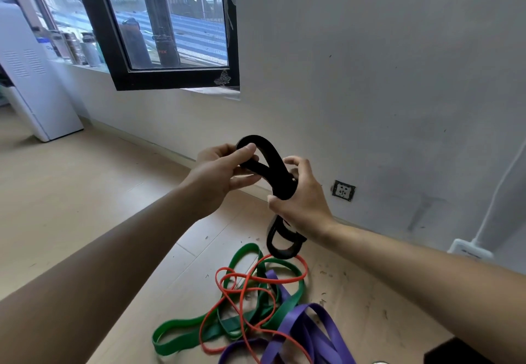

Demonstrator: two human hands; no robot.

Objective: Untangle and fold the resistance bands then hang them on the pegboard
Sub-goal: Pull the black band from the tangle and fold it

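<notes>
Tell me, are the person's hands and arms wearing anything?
The left hand and right hand are bare: no gloves, rings or watch show. The left forearm and right forearm are bare too, no sleeves in view.

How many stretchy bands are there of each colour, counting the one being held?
Black band: 1, gripped by the left hand and the right hand
Green band: 1
Red band: 1
Purple band: 1, as far as the tangle shows
Total: 4
</notes>
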